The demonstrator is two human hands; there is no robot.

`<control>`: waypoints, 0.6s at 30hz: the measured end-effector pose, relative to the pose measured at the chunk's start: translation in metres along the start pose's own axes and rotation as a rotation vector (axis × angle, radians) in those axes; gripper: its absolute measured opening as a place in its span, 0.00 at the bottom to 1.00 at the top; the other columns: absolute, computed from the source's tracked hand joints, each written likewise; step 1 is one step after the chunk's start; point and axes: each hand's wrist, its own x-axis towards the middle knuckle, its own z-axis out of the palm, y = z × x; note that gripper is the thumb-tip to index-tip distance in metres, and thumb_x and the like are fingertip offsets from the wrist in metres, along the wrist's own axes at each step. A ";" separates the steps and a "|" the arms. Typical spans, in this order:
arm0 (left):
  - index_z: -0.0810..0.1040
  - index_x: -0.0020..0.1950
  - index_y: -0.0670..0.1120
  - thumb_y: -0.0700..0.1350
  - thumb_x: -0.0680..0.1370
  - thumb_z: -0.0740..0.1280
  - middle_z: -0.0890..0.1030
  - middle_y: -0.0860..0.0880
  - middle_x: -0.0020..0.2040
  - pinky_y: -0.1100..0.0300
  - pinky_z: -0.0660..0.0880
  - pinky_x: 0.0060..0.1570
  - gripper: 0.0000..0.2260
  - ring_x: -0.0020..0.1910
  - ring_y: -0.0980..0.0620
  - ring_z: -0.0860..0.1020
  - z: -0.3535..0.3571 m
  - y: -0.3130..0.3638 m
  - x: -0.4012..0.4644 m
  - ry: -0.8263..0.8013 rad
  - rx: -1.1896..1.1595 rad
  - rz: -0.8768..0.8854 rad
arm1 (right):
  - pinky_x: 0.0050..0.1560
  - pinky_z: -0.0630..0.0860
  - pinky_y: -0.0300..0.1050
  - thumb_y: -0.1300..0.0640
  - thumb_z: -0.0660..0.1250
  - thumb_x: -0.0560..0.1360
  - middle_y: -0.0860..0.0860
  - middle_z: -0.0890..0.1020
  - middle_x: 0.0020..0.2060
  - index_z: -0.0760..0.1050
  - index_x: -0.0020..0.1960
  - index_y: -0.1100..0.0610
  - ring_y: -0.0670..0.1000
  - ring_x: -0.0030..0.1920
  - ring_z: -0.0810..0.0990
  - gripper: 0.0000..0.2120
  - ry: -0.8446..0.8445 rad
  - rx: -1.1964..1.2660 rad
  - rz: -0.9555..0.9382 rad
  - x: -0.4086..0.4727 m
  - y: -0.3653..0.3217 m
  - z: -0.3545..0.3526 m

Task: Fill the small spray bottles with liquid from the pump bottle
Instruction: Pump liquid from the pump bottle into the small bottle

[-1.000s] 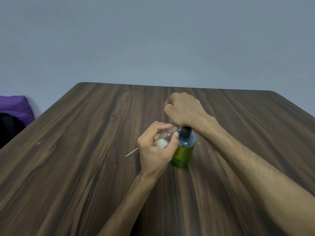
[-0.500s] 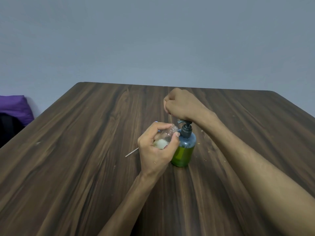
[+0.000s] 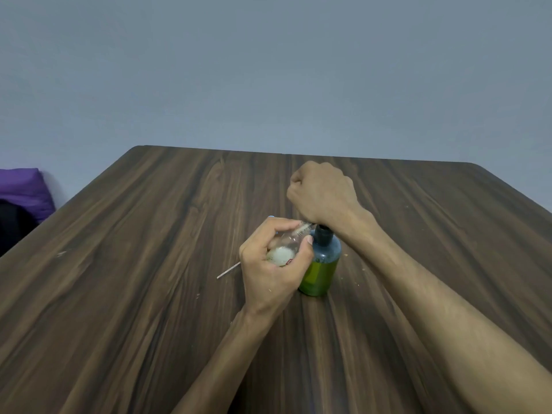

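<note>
Head view: pumping step in hand. Left hand (image 3: 270, 273) gripping small bottle (image 3: 285, 249) (tilted, part filled), neck at pump bottle (image 3: 321, 264) spout on table (image 3: 134, 294); right hand (image 3: 324, 195) clenched, pressing pump head. Next: release, press again, neck kept aligned.

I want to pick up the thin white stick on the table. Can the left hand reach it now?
Probably not yet: the left hand grips the small clear spray bottle. The thin white stick lies uncovered beside it on the dark wooden table.

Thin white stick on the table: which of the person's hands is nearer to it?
Left. The left hand, holding the small bottle, is just right of the stick; the right hand sits atop the pump bottle, farther away.
</note>
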 end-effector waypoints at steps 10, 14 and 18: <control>0.83 0.50 0.42 0.37 0.74 0.78 0.85 0.51 0.45 0.55 0.80 0.42 0.08 0.42 0.47 0.85 0.000 -0.002 0.000 -0.004 0.000 -0.011 | 0.35 0.61 0.47 0.59 0.60 0.72 0.49 0.74 0.29 0.69 0.30 0.55 0.50 0.30 0.69 0.12 -0.006 -0.017 0.002 -0.003 -0.003 0.001; 0.83 0.50 0.42 0.36 0.73 0.79 0.85 0.52 0.45 0.58 0.79 0.42 0.08 0.41 0.49 0.85 0.000 -0.002 0.000 0.000 0.004 -0.003 | 0.32 0.59 0.45 0.61 0.60 0.69 0.49 0.70 0.26 0.64 0.30 0.56 0.52 0.29 0.65 0.10 0.054 0.007 -0.009 0.001 -0.003 -0.003; 0.83 0.50 0.41 0.37 0.74 0.78 0.85 0.51 0.44 0.55 0.79 0.41 0.08 0.40 0.48 0.84 0.000 -0.002 0.000 0.003 0.000 -0.024 | 0.31 0.59 0.45 0.61 0.60 0.70 0.50 0.72 0.27 0.66 0.30 0.57 0.52 0.29 0.67 0.10 0.023 -0.012 -0.008 -0.002 -0.002 0.002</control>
